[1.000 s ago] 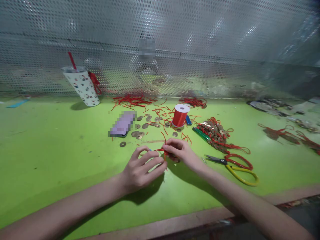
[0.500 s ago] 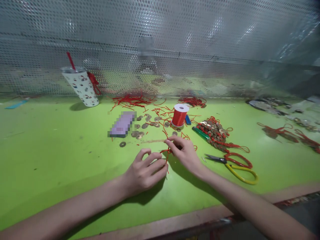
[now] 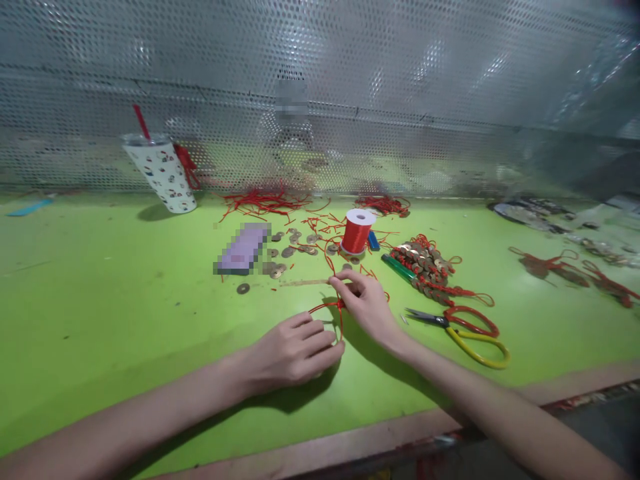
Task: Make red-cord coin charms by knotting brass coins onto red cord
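My left hand (image 3: 295, 350) lies low on the green table (image 3: 100, 293), fingers together and curled, their tips pinching one end of a red cord (image 3: 339, 319). My right hand (image 3: 365, 301) is closed in a pinch on the same cord just above and to the right; what else it holds is hidden. The cord arcs in a loop between the two hands. A red thread spool (image 3: 357, 231) stands upright behind my right hand. Loose round coins (image 3: 280, 257) lie scattered near it.
Yellow and red scissors (image 3: 465, 330) lie right of my right hand. A pile of coins strung on red cord (image 3: 427, 267) and a green lighter (image 3: 399, 267) sit behind them. A patterned cup with a straw (image 3: 163, 173) stands far left; a purple phone (image 3: 243, 250), red cord scraps (image 3: 265, 200), a perforated metal wall behind.
My left hand has dropped and flattened toward the table while my right hand shifted slightly right, drawing the red cord into a wider loop between them.
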A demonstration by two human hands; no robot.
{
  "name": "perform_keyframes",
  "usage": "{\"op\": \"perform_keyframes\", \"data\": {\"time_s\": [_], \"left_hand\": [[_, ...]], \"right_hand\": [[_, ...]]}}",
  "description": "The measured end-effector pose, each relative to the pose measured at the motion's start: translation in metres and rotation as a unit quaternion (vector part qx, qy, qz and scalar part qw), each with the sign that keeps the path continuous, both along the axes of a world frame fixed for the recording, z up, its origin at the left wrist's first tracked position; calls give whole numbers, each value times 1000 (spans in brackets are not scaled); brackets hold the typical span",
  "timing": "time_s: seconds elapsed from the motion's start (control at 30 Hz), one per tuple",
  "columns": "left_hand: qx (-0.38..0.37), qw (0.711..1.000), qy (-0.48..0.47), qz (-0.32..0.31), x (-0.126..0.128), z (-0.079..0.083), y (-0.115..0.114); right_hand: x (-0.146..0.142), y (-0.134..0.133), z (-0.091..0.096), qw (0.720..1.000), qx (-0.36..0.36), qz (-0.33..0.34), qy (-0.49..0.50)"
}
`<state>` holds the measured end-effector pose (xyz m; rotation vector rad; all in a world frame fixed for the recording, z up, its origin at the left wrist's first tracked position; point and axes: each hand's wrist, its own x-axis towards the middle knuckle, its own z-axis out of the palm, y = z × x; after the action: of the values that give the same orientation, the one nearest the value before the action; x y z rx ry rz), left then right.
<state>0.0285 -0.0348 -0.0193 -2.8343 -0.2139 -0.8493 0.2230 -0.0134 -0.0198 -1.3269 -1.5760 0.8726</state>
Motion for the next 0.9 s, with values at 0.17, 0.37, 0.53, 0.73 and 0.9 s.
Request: {"op": "perform_keyframes", "data": {"time_s": [0.17, 0.37, 0.53, 0.73, 0.9], "left_hand": [[-256, 957, -77, 115, 4, -6, -7], [-664, 702, -188, 178, 16, 12, -9], [-744, 633, -168, 134, 19, 9, -4], [-671, 697, -213, 135, 18, 10, 1], [-676, 688, -229, 133, 17, 5, 9]], "right_hand": [[2, -4, -4, 993, 90, 18, -69], [-1, -9, -9, 980, 163, 24, -110], [-8, -14, -8, 987, 147, 28, -62], [-9, -13, -1, 996, 48, 18, 67], [-9, -9, -2, 995, 19, 31, 94]]}}
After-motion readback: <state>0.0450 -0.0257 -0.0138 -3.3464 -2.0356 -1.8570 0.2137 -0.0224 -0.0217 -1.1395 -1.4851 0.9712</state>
